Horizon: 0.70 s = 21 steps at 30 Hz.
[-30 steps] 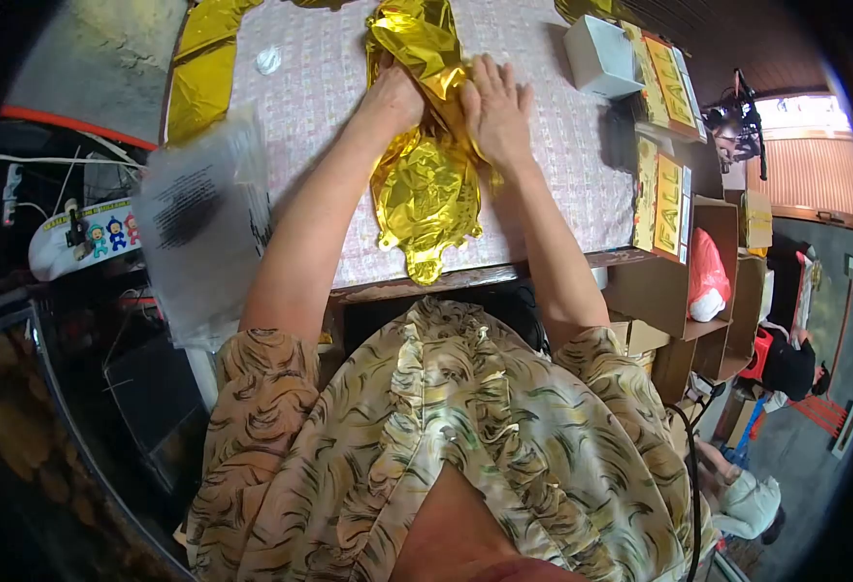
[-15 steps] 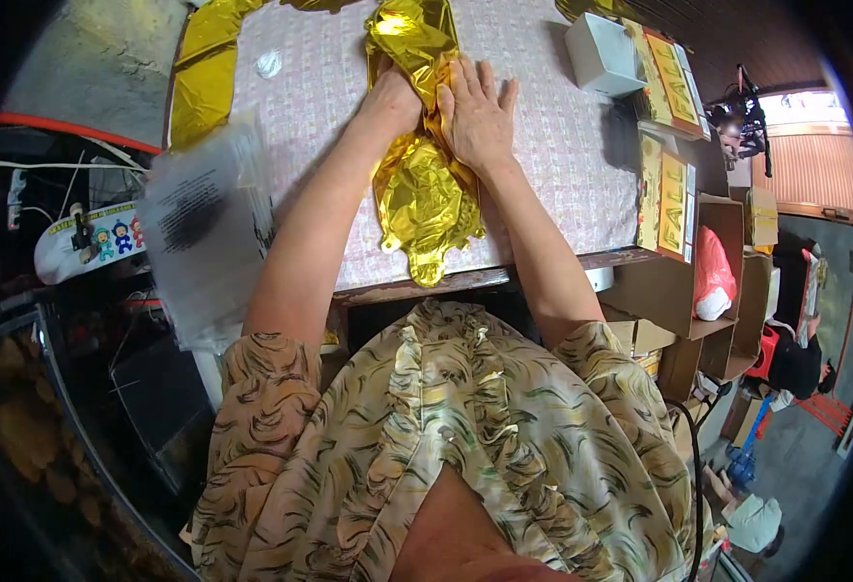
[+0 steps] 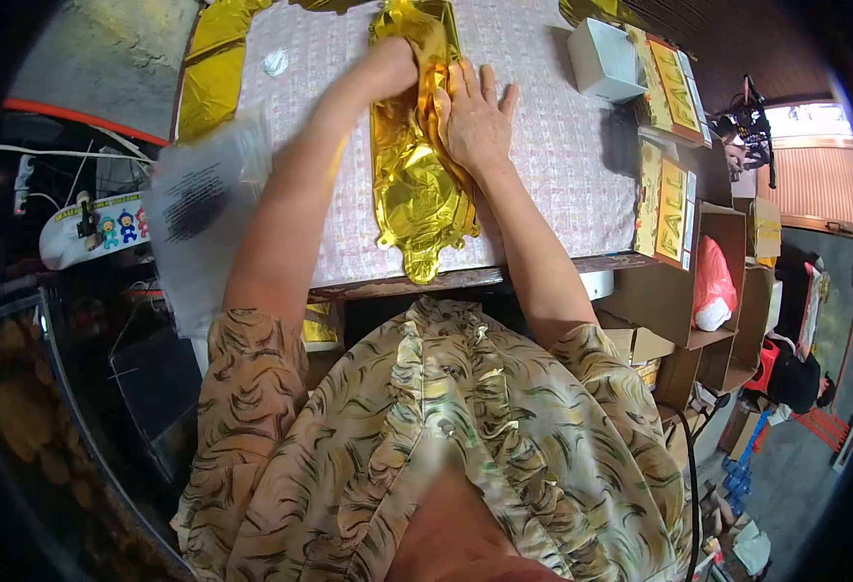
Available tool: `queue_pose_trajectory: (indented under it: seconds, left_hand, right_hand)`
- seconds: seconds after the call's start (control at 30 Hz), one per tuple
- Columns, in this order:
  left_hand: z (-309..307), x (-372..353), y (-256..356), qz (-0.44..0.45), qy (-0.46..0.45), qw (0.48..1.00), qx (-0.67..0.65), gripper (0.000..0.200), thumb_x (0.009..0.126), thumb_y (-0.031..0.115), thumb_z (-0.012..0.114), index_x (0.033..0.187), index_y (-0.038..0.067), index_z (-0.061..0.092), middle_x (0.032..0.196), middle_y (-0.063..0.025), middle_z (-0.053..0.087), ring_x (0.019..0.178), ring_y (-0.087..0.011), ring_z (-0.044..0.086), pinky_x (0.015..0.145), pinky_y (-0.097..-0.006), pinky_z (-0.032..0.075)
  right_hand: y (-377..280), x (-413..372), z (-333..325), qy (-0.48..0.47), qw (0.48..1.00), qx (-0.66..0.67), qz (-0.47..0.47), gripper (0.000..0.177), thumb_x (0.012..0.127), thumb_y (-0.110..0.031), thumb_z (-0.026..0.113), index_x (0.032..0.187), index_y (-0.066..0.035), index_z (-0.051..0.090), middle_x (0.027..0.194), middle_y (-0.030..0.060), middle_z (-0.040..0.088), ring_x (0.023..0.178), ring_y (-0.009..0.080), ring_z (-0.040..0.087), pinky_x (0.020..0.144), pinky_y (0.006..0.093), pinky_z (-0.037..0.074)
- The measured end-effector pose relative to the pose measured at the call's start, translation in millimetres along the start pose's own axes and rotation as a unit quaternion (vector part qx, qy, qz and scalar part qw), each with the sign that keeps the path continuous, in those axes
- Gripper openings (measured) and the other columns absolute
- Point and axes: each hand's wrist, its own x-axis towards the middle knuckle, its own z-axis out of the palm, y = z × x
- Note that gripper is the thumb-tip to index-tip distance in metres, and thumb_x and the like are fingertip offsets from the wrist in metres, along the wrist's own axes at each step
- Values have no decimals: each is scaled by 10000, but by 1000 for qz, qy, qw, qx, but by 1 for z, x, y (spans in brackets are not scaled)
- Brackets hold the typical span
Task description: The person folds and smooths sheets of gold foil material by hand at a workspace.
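1 crinkled gold foil piece (image 3: 426,199) runs from near the tabletop's (image 3: 562,160) far edge to its near edge, lobed end closest. Palm down, the right hand (image 3: 477,128) touches its right side, fingers slightly spread. The left hand (image 3: 394,66) is at its upper part, fingers too blurred to tell their grip. 2 "FALL" boxes (image 3: 672,87) and a white box (image 3: 605,66) stand along the right edge.

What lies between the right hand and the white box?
Only bare patterned cloth separates the right hand from the white box, as the head view shows.
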Motion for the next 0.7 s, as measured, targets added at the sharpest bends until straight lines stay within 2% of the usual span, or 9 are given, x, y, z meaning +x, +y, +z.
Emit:
queue_pose_trajectory:
  seconds: [0.1, 0.13, 0.2, 0.23, 0.27, 0.3, 0.43, 0.6, 0.7]
  left_hand:
    - [-50, 9, 9, -97, 209, 973, 6, 267, 939, 181, 620, 1160, 80, 731, 1136, -199, 737, 1018, -377, 704, 881, -441, 546]
    - [-65, 20, 7, -12, 350, 936, -21, 219, 918, 207, 670, 1068, 76, 761, 1029, -174, 758, 955, -353, 721, 843, -433, 552]
    - [-61, 41, 6, 125, 355, 925, 49, 210, 920, 211, 673, 1044, 69, 765, 1004, -172, 755, 932, -340, 722, 820, -423, 555]
    - [-55, 48, 7, 258, 351, 892, 117, 205, 922, 215, 677, 1020, 61, 769, 980, -170, 752, 910, -326, 722, 797, -414, 557]
    - [-47, 42, 30, 288, 261, 920, -53, 162, 871, 215, 709, 937, 74, 756, 900, -146, 743, 882, -314, 715, 769, -421, 553]
    - [-38, 50, 31, 247, 114, 962, 9, 223, 907, 236, 687, 1038, 69, 757, 968, -149, 759, 911, -323, 728, 808, -409, 559]
    - [-1, 56, 25, 161, -31, 986, -21, 200, 873, 229, 731, 1000, 75, 747, 905, -105, 748, 828, -236, 716, 767, -354, 556]
    - [16, 75, -5, 143, -80, 984, -75, 228, 884, 247, 763, 1040, 84, 731, 911, -77, 723, 848, -206, 700, 793, -343, 553]
    - [20, 71, 0, 184, -6, 981, -61, 209, 826, 271, 768, 901, 77, 746, 843, -144, 724, 850, -324, 709, 748, -423, 551]
  right_hand:
    - [-3, 0, 2, 24, 1000, -13, 5, 623, 1099, -452, 294, 1588, -71, 347, 1660, 101, 340, 1531, 379, 285, 1216, 672, 136]
    - [-2, 0, 2, 24, 1000, -12, 7, 623, 1099, -452, 294, 1588, -71, 347, 1660, 101, 340, 1531, 379, 285, 1216, 672, 136]
    - [-3, 1, 2, 10, 999, -36, 9, 642, 1095, -472, 290, 1593, -70, 341, 1666, 99, 334, 1537, 373, 278, 1221, 666, 129]
    - [-4, 2, 2, 9, 999, -35, 6, 642, 1095, -472, 290, 1593, -70, 341, 1666, 99, 334, 1537, 373, 278, 1221, 666, 129]
    - [-4, 1, 1, 8, 999, -38, 8, 647, 1094, -477, 290, 1595, -70, 339, 1669, 97, 330, 1540, 370, 274, 1223, 662, 127]
    - [-5, 0, 1, 8, 999, -40, 9, 653, 1093, -482, 290, 1598, -70, 336, 1672, 96, 326, 1543, 368, 271, 1225, 659, 125]
    - [-6, 0, -1, -2, 999, -47, 8, 658, 1090, -486, 286, 1601, -75, 334, 1680, 91, 311, 1546, 371, 264, 1226, 656, 126]
    - [-6, 1, -3, 18, 998, -53, -6, 664, 1082, -504, 320, 1601, -90, 344, 1691, 86, 284, 1541, 380, 269, 1218, 658, 143]
    - [-11, -1, -2, 61, 997, -29, -43, 671, 1073, -515, 375, 1596, -96, 355, 1688, 91, 287, 1537, 369, 279, 1221, 635, 169]
